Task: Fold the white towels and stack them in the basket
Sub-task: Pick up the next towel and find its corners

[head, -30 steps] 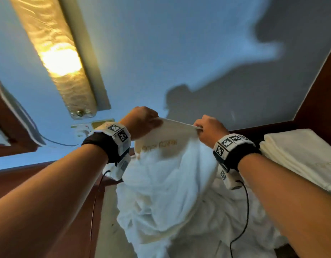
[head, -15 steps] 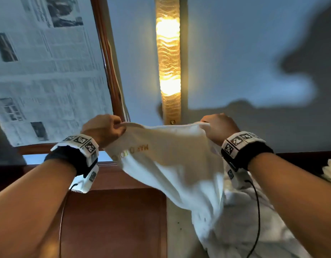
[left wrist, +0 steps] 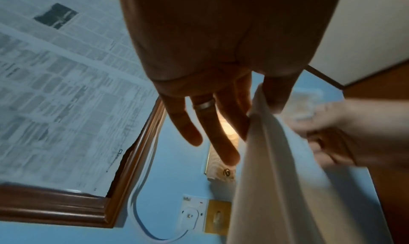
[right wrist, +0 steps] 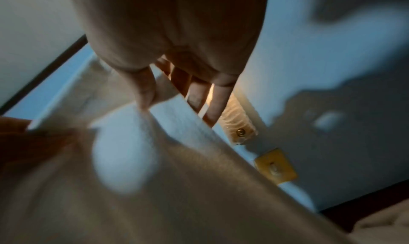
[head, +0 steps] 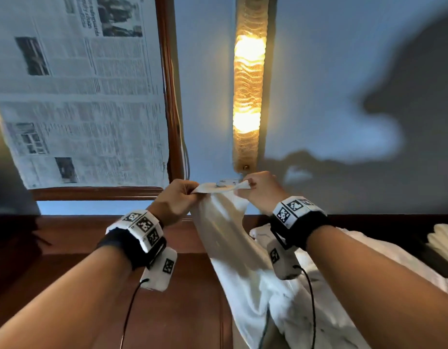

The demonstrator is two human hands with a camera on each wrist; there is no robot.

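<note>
White cloth towel (head: 228, 238) held up in front of a blue wall, left hand (head: 176, 201) and right hand (head: 262, 191) close together pinching its top edge, rest hanging onto a crumpled white towel pile (head: 306, 306) on the brown wooden surface (head: 182, 311).

A dim room is lit mainly by the glowing amber wall lamp (head: 248, 84), which casts large soft shadows across the blue wall (head: 344, 71) to its right, while the newspaper (head: 74, 91) left of it smears with motion blur and both wrist views are dark, soft and stretched at their edges.
</note>
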